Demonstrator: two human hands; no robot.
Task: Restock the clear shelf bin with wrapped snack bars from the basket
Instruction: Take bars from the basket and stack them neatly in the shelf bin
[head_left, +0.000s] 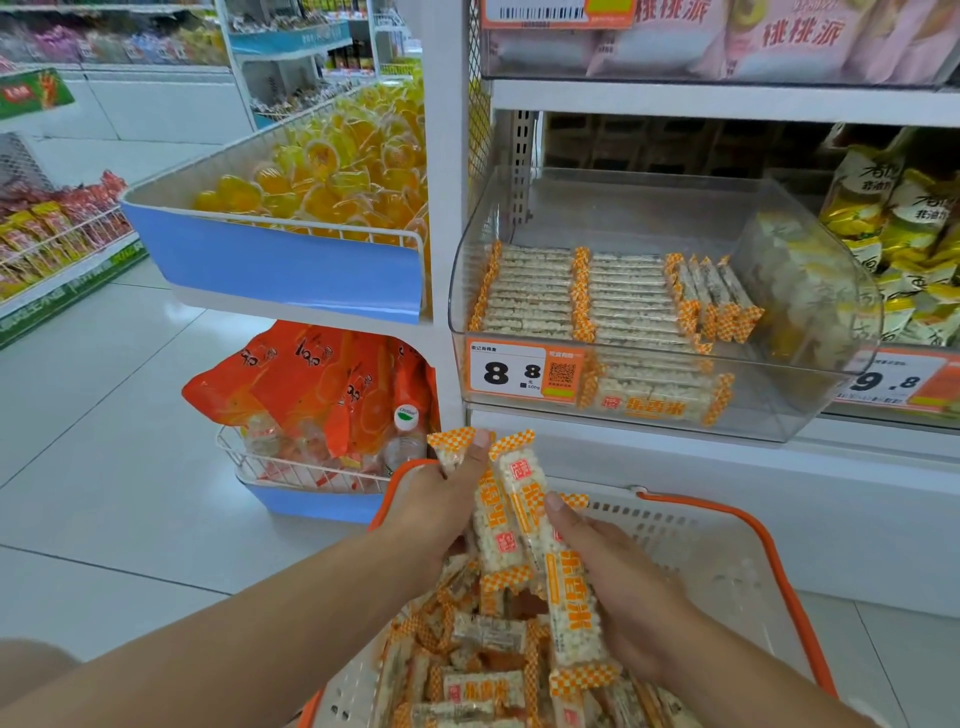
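Above the white basket with orange handles (737, 551), my left hand (436, 509) and my right hand (618, 582) together hold a small bunch of wrapped snack bars (519, 514), white puffed rice in clear wrap with orange-checked ends. The left hand grips the upper ends, the right hand grips the lower part. Several more bars (483, 670) lie loose in the basket below. The clear shelf bin (810, 291) is on the shelf ahead, with neat rows of the same bars (587, 301) filling its left and middle part.
An orange price tag (524, 371) reading 8.8 is on the bin's front. A blue-fronted wire bin of yellow jelly cups (291, 260) stands to the left, orange bags (322, 384) under it. Yellow snack bags (904, 244) fill the neighbouring bin at right.
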